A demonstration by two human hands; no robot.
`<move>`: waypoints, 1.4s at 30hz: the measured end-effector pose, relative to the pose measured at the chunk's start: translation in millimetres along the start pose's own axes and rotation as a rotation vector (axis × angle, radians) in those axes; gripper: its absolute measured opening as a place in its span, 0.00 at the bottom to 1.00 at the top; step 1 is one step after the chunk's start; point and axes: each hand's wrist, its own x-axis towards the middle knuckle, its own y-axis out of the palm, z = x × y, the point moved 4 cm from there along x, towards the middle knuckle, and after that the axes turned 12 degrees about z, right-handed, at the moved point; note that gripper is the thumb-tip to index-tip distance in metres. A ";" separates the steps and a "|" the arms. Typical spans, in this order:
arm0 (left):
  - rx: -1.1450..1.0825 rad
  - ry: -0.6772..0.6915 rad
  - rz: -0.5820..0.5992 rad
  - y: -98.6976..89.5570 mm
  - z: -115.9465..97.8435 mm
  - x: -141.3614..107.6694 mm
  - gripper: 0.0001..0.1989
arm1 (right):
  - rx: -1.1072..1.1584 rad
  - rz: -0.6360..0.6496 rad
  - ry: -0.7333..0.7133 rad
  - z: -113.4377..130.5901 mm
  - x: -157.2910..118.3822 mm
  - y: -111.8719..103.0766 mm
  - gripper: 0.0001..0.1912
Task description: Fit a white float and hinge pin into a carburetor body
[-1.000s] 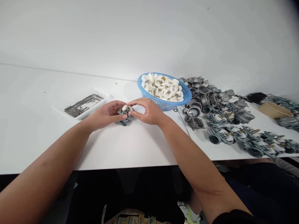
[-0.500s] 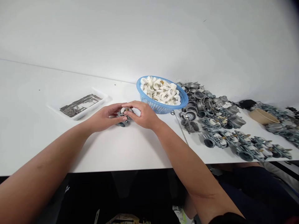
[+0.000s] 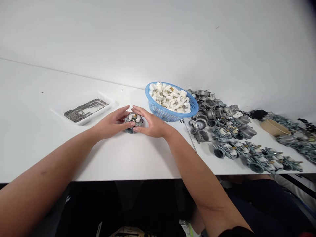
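Note:
A small metal carburetor [image 3: 130, 130] sits on the white table in front of me, its white plastic float [image 3: 136, 119] facing up with a brass-coloured bit at the centre. My left hand [image 3: 112, 124] grips its left side, thumb across the near edge and fingers curved behind. From the right, my right hand [image 3: 154, 125] holds it too, thumb at the near side and fingertips arched over the far side. The two sets of fingertips almost meet beyond the carburetor. Part of its body is hidden by my hands.
A blue basket [image 3: 163, 114] full of white floats stands just right of my hands. On the left lies a white tray [image 3: 85, 121] of thin metal pins. Many carburetor bodies [image 3: 199, 124] cover the right, some fitted with floats, near a tan bowl [image 3: 274, 127]. A black ring lies by the basket.
My right fingers have lifted and spread off the top of the float, so more of it shows. My right thumb has moved down to the carburetor's near side. The left hand is nearly still.

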 end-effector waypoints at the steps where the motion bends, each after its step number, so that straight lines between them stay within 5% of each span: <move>1: 0.007 -0.005 -0.009 -0.3 1.5 0.1 0.51 | 0.007 -0.001 0.026 -1.9 0.2 0.8 0.45; 4: 0.021 0.048 -0.011 0.6 2.1 0.8 0.49 | 0.006 -0.018 0.093 -6.0 0.7 0.9 0.44; 9: -0.030 0.106 -0.010 6.8 -3.7 1.7 0.36 | -0.081 -0.079 0.139 -6.1 0.5 -3.9 0.28; 19: -0.086 0.186 0.020 9.6 -15.0 0.3 0.25 | 0.090 -0.022 0.085 -12.4 6.2 -1.4 0.24; 27: -0.113 0.166 0.037 2.6 -11.8 -0.4 0.29 | 0.159 -0.002 0.008 -3.7 6.2 -2.4 0.22; 42: -0.157 0.161 0.185 2.7 -8.7 1.6 0.29 | 0.081 0.033 0.112 -13.3 4.3 -3.4 0.27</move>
